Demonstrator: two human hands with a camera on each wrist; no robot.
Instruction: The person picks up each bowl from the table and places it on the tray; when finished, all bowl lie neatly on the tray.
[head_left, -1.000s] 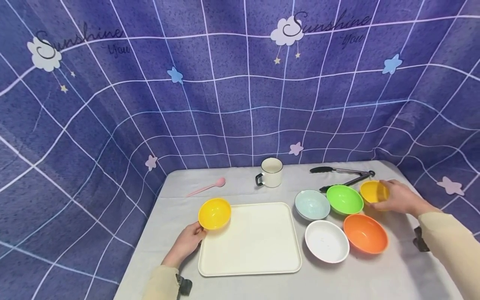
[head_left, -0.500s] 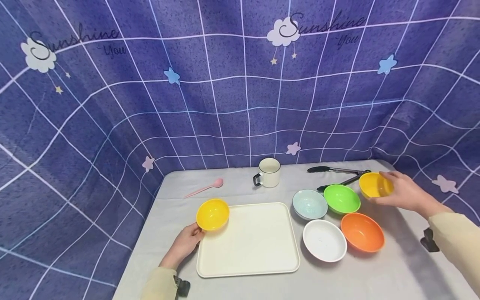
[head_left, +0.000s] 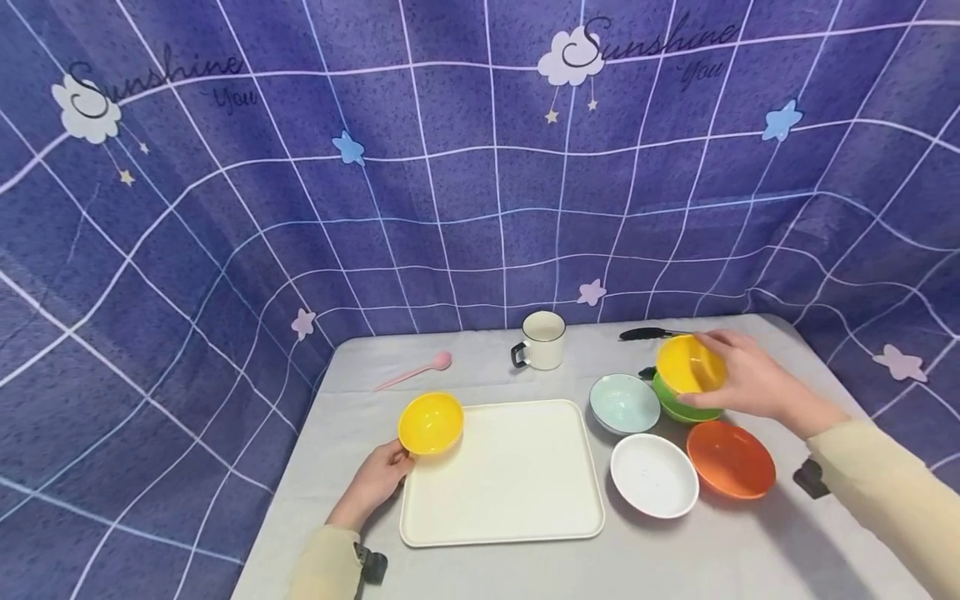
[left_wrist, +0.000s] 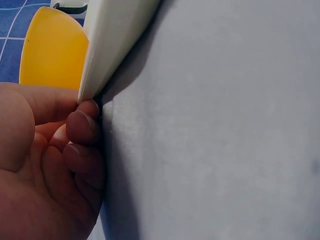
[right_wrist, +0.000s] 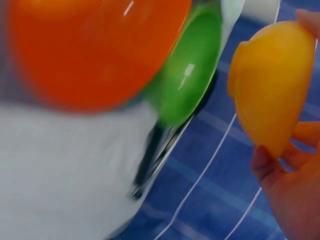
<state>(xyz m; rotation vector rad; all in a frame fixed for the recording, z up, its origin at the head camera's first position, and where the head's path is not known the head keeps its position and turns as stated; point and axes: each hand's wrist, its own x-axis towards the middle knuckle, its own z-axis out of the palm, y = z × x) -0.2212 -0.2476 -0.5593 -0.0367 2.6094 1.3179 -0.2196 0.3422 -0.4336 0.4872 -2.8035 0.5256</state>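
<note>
My left hand (head_left: pixel 377 482) pinches the left edge of a cream rectangular tray (head_left: pixel 510 479); in the left wrist view the tray's rim (left_wrist: pixel 92 55) sits between thumb and curled fingers. A yellow bowl (head_left: pixel 431 423) stands on that tray's back left corner. With thumb and fingers, my right hand (head_left: pixel 761 385) grips another yellow bowl (head_left: pixel 678 364) by its sides. It is raised over the green bowl (head_left: pixel 686 412), hiding part of it. In the right wrist view the held yellow bowl (right_wrist: pixel 275 75) is apart from the green bowl (right_wrist: pixel 192 70).
Right of the tray are a pale blue bowl (head_left: pixel 624 404), a white bowl (head_left: pixel 654 475) and an orange bowl (head_left: pixel 731 460). Behind stand a white mug (head_left: pixel 543 342) and a pink spoon (head_left: pixel 420 371). Black-ended tongs (head_left: pixel 645 333) lie partly hidden behind the held bowl.
My right hand has lifted the yellow bowl from beside the green one and carried it left, over the green bowl. My left hand stays at the tray edge.
</note>
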